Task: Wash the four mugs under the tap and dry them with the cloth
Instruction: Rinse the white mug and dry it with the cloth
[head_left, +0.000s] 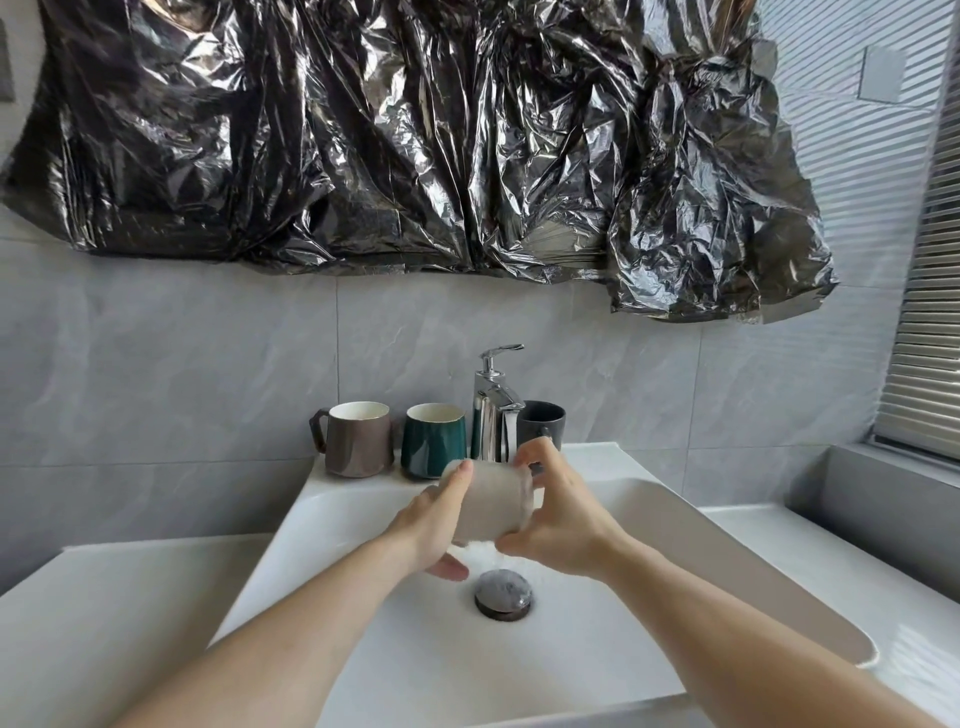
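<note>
Glossy white sink (332, 499), chrome tap (493, 410), matt pale mug (493, 506), crinkled shiny plastic sheet (415, 130)

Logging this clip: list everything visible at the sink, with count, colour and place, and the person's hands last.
white mug: 1, white, held tilted over the basin, water spilling from it
brown mug: 1, brown, ledge left of tap
green mug: 1, dark green, ledge beside the brown one
dark mug: 1, dark grey, ledge right of tap
tap: 1, chrome, ledge centre
basin: 1, white
drain plug: 1, dark metal, basin floor
plastic sheet: 1, black, on wall
left hand: grips white mug
right hand: grips white mug
</note>
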